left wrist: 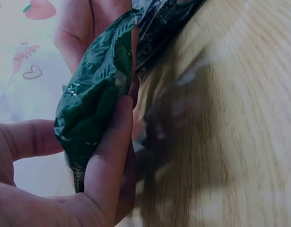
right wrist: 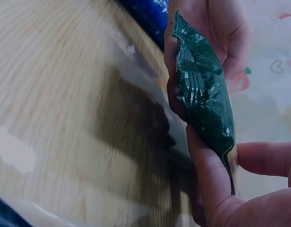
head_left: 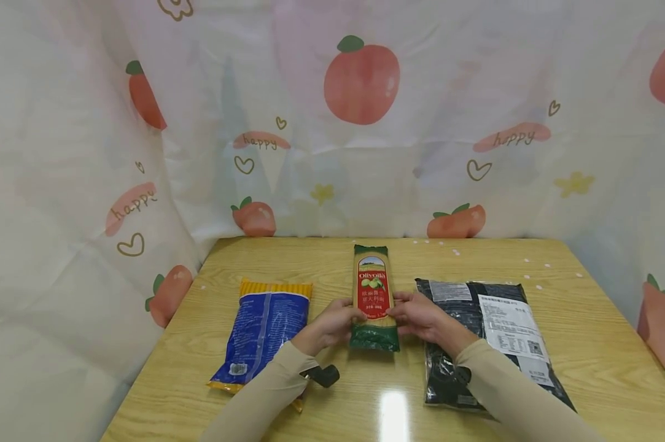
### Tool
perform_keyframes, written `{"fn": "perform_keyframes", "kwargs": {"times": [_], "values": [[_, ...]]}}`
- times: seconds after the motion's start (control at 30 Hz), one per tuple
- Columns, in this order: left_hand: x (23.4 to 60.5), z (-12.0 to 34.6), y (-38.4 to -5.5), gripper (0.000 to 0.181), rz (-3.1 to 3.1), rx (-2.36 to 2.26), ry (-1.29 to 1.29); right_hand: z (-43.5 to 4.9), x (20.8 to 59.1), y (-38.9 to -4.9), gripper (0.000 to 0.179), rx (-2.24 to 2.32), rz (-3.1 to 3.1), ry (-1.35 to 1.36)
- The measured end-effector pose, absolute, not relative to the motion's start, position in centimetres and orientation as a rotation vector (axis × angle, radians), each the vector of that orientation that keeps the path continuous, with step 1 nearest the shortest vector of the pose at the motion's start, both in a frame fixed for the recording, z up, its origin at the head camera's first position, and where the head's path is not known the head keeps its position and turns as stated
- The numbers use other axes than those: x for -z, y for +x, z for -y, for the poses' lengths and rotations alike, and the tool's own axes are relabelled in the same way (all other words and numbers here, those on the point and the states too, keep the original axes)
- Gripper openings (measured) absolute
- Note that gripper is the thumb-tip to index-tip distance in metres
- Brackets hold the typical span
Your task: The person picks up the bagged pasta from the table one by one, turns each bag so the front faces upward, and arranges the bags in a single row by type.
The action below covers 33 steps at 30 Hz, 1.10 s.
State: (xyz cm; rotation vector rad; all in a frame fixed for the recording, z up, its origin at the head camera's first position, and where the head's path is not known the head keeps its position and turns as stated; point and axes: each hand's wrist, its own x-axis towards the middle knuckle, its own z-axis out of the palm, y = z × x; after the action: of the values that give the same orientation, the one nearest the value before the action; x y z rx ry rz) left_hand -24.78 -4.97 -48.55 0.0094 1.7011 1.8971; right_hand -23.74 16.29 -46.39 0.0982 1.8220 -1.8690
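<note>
A pack of spaghetti [head_left: 373, 294], labelled Olivoila with a red front and green ends, is held by both hands near its lower end. The left hand [head_left: 332, 322] grips its left edge, thumb on the front and fingers beneath. On the opposite edge the right hand [head_left: 426, 316] pinches it the same way. Both wrist views show the crimped green end of the spaghetti pack [left wrist: 91, 104] between thumbs and fingers, raised off the wood with a shadow below. Its far end, in the head view, stands toward the back of the table.
On the wooden table [head_left: 332, 405], a blue and yellow bag [head_left: 266, 331] lies left, partly behind the left forearm. A black bag with white labels [head_left: 514, 331] lies right, under the right forearm. A fruit-printed curtain [head_left: 332, 172] hangs behind and at both sides. Small pale flecks dot the back right.
</note>
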Motion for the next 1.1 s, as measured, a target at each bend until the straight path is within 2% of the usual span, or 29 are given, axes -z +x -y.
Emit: {"fn": "perform_keyframes", "kwargs": {"times": [1.1], "values": [[48.52, 5.27, -25.37, 0.050, -1.876, -1.800, -0.014, -15.84, 46.98, -23.60, 0.071, 1.877, -1.865, 0.135]]}}
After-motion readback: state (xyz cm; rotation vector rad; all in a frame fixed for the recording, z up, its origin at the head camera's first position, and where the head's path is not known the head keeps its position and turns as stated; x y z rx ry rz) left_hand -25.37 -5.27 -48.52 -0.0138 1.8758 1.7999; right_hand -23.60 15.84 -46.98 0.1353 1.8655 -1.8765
